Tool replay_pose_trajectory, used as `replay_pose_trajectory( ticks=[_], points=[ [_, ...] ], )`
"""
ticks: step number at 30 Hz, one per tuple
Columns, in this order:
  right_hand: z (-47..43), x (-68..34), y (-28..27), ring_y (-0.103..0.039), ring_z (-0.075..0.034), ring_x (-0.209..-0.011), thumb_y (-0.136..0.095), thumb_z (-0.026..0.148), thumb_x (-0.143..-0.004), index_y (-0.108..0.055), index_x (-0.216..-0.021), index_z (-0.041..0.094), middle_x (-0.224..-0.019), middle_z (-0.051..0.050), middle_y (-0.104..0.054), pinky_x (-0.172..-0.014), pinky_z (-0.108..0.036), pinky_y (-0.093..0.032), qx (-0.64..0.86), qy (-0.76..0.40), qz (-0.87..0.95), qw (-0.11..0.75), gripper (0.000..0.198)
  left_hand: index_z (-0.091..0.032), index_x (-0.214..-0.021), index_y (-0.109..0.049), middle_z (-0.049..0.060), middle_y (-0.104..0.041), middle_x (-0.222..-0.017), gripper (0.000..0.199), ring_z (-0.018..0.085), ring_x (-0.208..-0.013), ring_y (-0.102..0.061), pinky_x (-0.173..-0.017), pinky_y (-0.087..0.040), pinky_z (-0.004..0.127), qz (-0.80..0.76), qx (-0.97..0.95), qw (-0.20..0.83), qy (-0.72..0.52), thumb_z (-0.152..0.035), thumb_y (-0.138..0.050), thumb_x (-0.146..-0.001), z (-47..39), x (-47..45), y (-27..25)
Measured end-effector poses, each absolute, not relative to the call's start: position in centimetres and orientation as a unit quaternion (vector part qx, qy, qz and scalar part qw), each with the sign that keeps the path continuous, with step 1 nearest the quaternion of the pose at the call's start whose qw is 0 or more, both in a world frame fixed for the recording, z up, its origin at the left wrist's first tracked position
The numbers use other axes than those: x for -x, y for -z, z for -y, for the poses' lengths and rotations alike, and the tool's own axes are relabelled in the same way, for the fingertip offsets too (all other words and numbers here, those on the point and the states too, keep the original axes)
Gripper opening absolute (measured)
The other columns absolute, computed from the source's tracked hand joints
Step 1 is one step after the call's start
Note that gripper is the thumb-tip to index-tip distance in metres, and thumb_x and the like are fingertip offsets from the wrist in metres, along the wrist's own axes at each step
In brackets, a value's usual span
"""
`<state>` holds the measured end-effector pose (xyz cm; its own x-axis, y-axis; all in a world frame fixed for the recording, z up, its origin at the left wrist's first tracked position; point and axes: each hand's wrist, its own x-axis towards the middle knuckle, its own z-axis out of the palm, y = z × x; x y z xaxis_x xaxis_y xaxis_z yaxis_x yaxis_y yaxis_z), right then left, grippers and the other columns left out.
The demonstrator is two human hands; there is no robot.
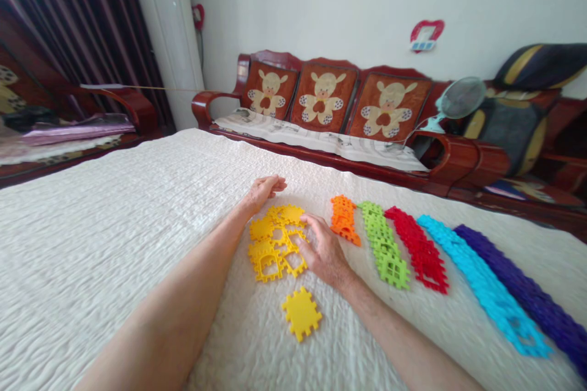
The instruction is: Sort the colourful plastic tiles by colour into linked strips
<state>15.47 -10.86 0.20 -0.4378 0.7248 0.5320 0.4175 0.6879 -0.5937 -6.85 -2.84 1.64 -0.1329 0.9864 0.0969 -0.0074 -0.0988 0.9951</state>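
A loose cluster of yellow plastic interlocking tiles (pixel 262 229) lies on the white quilted cover, some solid and some with window-like openings, several overlapping. My left hand (pixel 267 188) is just beyond the far edge of the cluster, edge-on, fingers stretched to the right with nothing visible in them. At the cluster's right side is my right hand (pixel 324 252), its thumb and forefinger apart and touching or just over the edge tiles; its other fingers are partly hidden. A single solid yellow tile (pixel 301 314) lies nearer to me, apart from the others.
To the right lie rows of joined tiles: orange (pixel 343 219), green (pixel 384 247), red (pixel 419 250), light blue (pixel 486 284) and purple (pixel 518 284). Beyond the quilted cover (pixel 137 214) stands a wooden sofa (pixel 452 162) with bear cushions and a small fan (pixel 463 98).
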Motion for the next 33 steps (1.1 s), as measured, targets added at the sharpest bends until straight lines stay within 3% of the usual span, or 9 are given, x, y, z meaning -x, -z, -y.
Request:
replay_pose_trajectory(
  ticks=[9, 13, 20, 26, 33],
  points=[
    [10.7, -15.3, 0.0, -0.053, -0.023, -0.12, -0.046, 0.021, -0.085, -0.057, -0.118, 0.017, -0.122, -0.013, -0.059, -0.105, -0.044, -0.042, 0.342, -0.187, 0.832, 0.395, 0.035, -0.014, -0.098, -0.071, 0.011, -0.074, -0.1, 0.041, 0.022, -0.097, -0.067, -0.089, -0.051, 0.035, -0.556, -0.511, 0.345, -0.557, -0.044, -0.051, -0.08, 2.9, 6.5, -0.8],
    [10.4, -15.2, 0.3, -0.056, -0.023, -0.116, -0.043, 0.019, -0.085, -0.06, -0.114, 0.016, -0.118, -0.013, -0.061, -0.104, -0.045, -0.043, 0.347, -0.185, 0.823, 0.41, 0.034, -0.018, -0.098, -0.073, 0.007, -0.074, -0.101, 0.031, 0.023, -0.101, -0.065, -0.096, -0.048, 0.036, -0.639, -0.565, 0.23, -0.468, -0.027, -0.05, -0.079, 5.5, 8.1, -1.8],
    [10.4, -15.1, 0.2, -0.061, -0.021, -0.105, -0.042, 0.015, -0.081, -0.066, -0.1, 0.018, -0.104, -0.009, -0.067, -0.097, -0.04, -0.047, 0.353, -0.187, 0.813, 0.424, 0.031, -0.022, -0.103, -0.073, 0.004, -0.071, -0.113, 0.039, 0.022, -0.11, -0.062, -0.102, -0.044, 0.036, -0.67, -0.649, 0.116, -0.34, -0.016, -0.044, -0.077, 12.6, 10.3, -0.9],
    [11.1, -15.1, -0.5, -0.065, -0.021, -0.095, -0.046, 0.018, -0.078, -0.068, -0.088, 0.02, -0.095, -0.006, -0.07, -0.09, -0.038, -0.05, 0.354, -0.219, 0.811, 0.41, 0.024, -0.02, -0.094, -0.073, 0.005, -0.071, -0.109, 0.038, 0.02, -0.107, -0.062, -0.102, -0.045, 0.035, -0.615, -0.704, 0.103, -0.338, -0.012, -0.042, -0.074, 12.6, 10.1, -0.1],
    [11.3, -15.5, -1.3, -0.063, -0.023, -0.103, -0.051, 0.016, -0.07, -0.066, -0.095, 0.02, -0.104, -0.008, -0.07, -0.095, -0.041, -0.047, 0.299, -0.225, 0.851, 0.368, 0.029, -0.02, -0.098, -0.072, 0.007, -0.072, -0.104, 0.041, 0.022, -0.1, -0.065, -0.095, -0.05, 0.036, -0.605, -0.707, 0.1, -0.352, -0.01, -0.041, -0.073, 12.3, 10.3, 0.1]
  ],
)
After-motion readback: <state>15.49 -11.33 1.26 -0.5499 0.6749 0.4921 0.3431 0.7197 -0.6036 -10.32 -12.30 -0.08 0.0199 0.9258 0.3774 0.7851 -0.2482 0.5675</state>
